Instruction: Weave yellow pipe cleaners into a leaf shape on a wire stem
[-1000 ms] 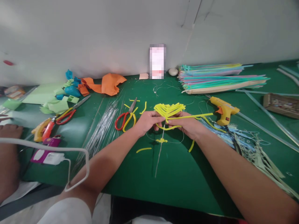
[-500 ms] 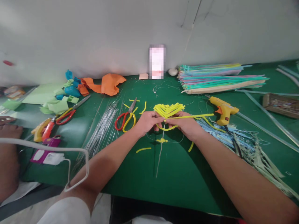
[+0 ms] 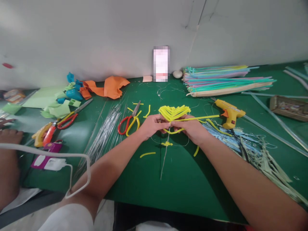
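Between my two hands is a leaf-like shape of yellow pipe cleaners (image 3: 175, 111), its ribs folded into a V around a thin wire stem (image 3: 164, 160). My left hand (image 3: 156, 125) pinches it from the left near its lower point. From the right, the thumb and fingers of my right hand (image 3: 187, 125) close on the same spot. A long yellow strand sticks out to the right over my right hand, and another curves below the fingers. Lower on the stem sits a small yellow twist (image 3: 166, 144). My fingers partly hide the join.
Red-and-yellow-handled scissors (image 3: 131, 122) and thin wires (image 3: 106, 128) lie left of my hands. A yellow glue gun (image 3: 230, 113) and bundled pipe cleaners (image 3: 223, 81) are at the right. A phone (image 3: 161, 64) leans on the wall. Another person's hand (image 3: 11, 133) rests far left.
My right thumb has come in onto the lower point of the yellow shape, where my left thumb lay before. The left thumb has drawn back slightly.
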`<state>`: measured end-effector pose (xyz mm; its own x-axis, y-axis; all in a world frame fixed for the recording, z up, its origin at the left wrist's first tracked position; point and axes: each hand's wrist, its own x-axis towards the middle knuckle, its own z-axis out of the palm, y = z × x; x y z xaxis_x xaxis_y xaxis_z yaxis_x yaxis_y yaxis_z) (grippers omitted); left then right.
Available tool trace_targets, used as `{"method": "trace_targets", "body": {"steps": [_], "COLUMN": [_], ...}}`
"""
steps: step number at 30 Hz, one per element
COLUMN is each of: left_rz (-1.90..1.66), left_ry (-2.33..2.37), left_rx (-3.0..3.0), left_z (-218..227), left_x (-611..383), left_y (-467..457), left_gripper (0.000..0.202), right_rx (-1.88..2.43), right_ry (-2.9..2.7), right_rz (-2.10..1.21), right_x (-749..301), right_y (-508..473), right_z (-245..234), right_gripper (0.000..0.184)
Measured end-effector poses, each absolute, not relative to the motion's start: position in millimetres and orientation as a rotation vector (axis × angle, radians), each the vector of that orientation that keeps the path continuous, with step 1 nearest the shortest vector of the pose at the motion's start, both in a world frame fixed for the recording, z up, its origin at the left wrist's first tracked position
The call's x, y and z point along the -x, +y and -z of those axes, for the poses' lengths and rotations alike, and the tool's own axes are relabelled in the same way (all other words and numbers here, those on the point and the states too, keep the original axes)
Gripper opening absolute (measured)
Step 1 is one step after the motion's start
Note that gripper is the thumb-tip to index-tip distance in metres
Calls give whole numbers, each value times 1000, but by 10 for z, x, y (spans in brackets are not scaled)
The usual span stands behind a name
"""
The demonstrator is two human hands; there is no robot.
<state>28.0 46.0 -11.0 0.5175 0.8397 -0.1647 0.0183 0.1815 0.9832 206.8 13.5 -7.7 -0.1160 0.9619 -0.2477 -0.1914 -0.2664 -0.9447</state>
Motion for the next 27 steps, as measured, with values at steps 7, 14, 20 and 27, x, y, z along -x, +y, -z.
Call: {"method": "trace_targets", "body": {"steps": [7, 14, 20, 27], "left_rz": [-729, -756, -808, -777], "left_ry": [895, 913, 961, 911], "left_rx": [-1267, -1217, -1190, -1191], "left_z": [151, 123, 147, 146], "left_x": [-291, -310, -332, -314], "left_y": [450, 438, 465, 468], "left_gripper": [34, 23, 22, 30], "right_rx": [1231, 1242, 1201, 1221], "right_ry": [-1015, -1007, -948, -939], "right_rz": [-1542, -1556, -1588, -1587], "right_x": [-2084, -2105, -2093, -2086], "right_y": [149, 166, 155, 145], "right_z": [115, 163, 147, 111], "right_gripper": [23, 21, 20, 23]}}
